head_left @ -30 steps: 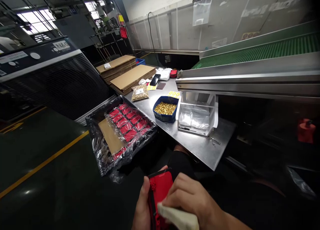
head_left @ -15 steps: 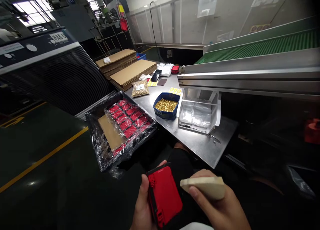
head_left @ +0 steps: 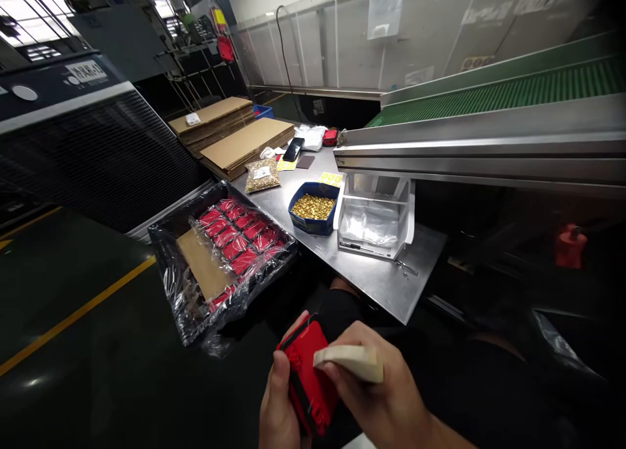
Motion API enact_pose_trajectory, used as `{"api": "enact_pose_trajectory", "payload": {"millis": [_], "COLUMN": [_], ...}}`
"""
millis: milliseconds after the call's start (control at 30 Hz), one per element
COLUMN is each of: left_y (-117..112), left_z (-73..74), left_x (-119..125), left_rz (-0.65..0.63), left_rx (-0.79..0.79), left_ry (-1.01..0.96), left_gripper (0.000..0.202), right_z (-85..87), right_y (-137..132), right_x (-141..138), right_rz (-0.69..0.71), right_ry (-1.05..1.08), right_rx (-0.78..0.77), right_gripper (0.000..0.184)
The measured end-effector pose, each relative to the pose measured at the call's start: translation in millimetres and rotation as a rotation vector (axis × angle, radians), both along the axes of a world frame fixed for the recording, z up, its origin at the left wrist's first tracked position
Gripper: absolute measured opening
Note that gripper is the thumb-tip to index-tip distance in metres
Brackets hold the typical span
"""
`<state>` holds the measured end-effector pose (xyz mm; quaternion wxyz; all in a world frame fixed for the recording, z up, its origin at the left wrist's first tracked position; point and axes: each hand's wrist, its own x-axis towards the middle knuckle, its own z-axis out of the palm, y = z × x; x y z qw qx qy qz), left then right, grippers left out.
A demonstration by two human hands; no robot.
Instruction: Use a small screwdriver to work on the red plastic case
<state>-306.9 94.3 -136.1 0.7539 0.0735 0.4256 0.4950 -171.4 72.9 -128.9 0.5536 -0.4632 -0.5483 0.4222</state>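
And here 1 red-and-black case (head_left: 309, 377) is gripped in the left hand (head_left: 280, 400), tilted, below the near edge of the steel table (head_left: 391, 292). A pale pad (head_left: 349, 361) is pinched between thumb and fingers of the right hand (head_left: 384, 387), its tip at the red face; contact cannot be confirmed. Rubbing seems to be in hand; next, a firm hold and light, even strokes look called for.
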Motion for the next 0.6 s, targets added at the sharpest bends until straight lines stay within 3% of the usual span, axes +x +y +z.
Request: {"api": "enact_pose_trajectory", "payload": {"millis": [133, 200, 300, 433, 500, 600], "left_y": [4.1, 6.8, 10.2, 12.3, 12.1, 10.2], "left_z": [2.9, 6.3, 11.0, 13.8, 14.0, 13.7], "left_x": [0.1, -3.1, -8.7, -8.9, -6.1, -2.8], "left_rz": [-0.047, -0.096, -0.159, -0.191, -0.221, -0.250], "left_rx": [-0.029, -0.024, 0.002, 0.049, 0.067, 0.100], "left_ry": [-0.046, -0.108, -0.170, -0.259, -0.312, -0.330], "left_gripper": [0.064, 0.062, 0.059, 0.057, 0.058, 0.063], "right_z": [2.0, -4.0, -31.3, -85.0, -103.6, -113.4], "right_y": [5.9, 11.7, 20.1, 27.8, 30.5, 35.8], "right_x": [4.1, 17.0, 48.9, 89.7, 101.0, 107.7], "right_rz": [-0.024, -0.185, -0.464, -0.556, -0.514, -0.486], "right_ry": [-0.062, -0.073, -0.137, -0.404, -0.572, -0.768], "right_rx": [0.021, -0.050, -0.237, -0.491, -0.522, -0.480], "right_gripper": [0.007, 0.009, 0.029, 0.061, 0.056, 0.044]}}
